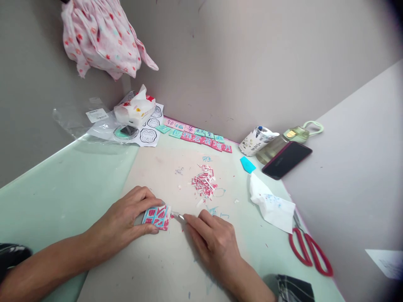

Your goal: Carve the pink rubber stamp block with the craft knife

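Observation:
A small square tile (156, 217) with red patches and light-blue lines lies on the beige mat (132, 260). My left hand (135, 214) holds it by its upper and lower edges between thumb and fingers. In my right hand (210, 235) is a thin metal-tipped carving tool (178, 215), pinched like a pen, its tip at the tile's right edge. Beyond my hands, a pile of red and white shavings (204, 183) sits on the mat. Rows of pink, green and red tiles with characters (201, 139) run along the back.
At back left are a tissue pack (135, 110), plastic wrapping (75, 121) and printed sheets (147, 137). On the right lie a cup (256, 141), bottle (267, 147), phone (287, 160), blue piece (247, 165), stained tissue (273, 203) and red-handled scissors (310, 251). Pink cloth (100, 40) hangs above.

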Action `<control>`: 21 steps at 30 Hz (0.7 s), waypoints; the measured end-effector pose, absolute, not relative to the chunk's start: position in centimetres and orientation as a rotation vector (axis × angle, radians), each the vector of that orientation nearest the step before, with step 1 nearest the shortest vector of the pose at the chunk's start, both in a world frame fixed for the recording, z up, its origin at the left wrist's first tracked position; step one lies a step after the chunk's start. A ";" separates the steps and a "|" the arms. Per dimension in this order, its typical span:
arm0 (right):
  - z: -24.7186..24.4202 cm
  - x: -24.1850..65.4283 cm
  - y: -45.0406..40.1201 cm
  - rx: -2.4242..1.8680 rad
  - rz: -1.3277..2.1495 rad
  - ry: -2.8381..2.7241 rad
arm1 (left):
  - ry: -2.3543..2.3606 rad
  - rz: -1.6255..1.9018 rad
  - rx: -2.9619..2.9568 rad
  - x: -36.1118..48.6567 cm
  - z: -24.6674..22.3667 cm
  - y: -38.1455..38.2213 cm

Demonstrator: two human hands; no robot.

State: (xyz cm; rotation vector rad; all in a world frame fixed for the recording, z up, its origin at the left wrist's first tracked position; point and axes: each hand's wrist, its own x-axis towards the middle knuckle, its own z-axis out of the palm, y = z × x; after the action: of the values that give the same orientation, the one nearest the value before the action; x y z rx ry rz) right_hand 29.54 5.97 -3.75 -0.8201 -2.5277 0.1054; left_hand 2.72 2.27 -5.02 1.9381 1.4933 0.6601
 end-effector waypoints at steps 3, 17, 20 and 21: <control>-3.5 29.5 5.7 -0.787 0.216 -2.567 | 1.491 0.681 1.945 2.7 -5.1 2.3; -3.6 29.4 5.5 -0.804 0.224 -2.586 | 1.484 0.712 1.960 2.8 -4.9 2.3; -3.5 29.4 5.6 -0.783 0.184 -2.594 | 1.481 0.704 1.952 2.8 -5.0 2.2; -3.5 29.4 5.7 -0.772 0.154 -2.599 | 1.480 0.701 1.952 2.8 -5.1 2.2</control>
State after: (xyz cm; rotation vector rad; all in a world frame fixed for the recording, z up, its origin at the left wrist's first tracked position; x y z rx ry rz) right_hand 29.40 5.68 -3.49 -0.7716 -2.5986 0.1542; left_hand 2.81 2.24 -5.05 1.9523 1.4802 0.7012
